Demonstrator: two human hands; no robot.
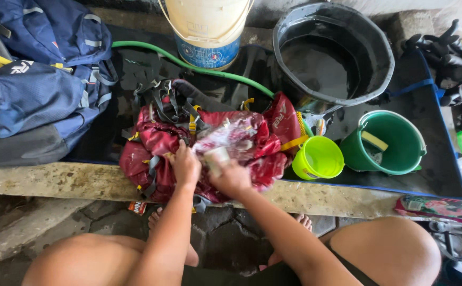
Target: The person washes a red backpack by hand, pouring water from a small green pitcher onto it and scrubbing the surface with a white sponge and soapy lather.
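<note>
On wet mat, red backpack lies flat — left hand pins it, fingers spread; right hand fingers closed round pale scrubber

Red backpack lies flat on black mat, its near edge hanging over the concrete curb. Wet and soapy: white suds spread across the top middle. Fabric crumpled, dark red with grey and black straps bunched at the far left end, yellow trim and buckles showing at the sides. Brush, small and pale, blurred, sits on the sudsy patch near the bag's middle front. Bag lies lengthwise left to right, between blue backpack and lime cup.
</note>
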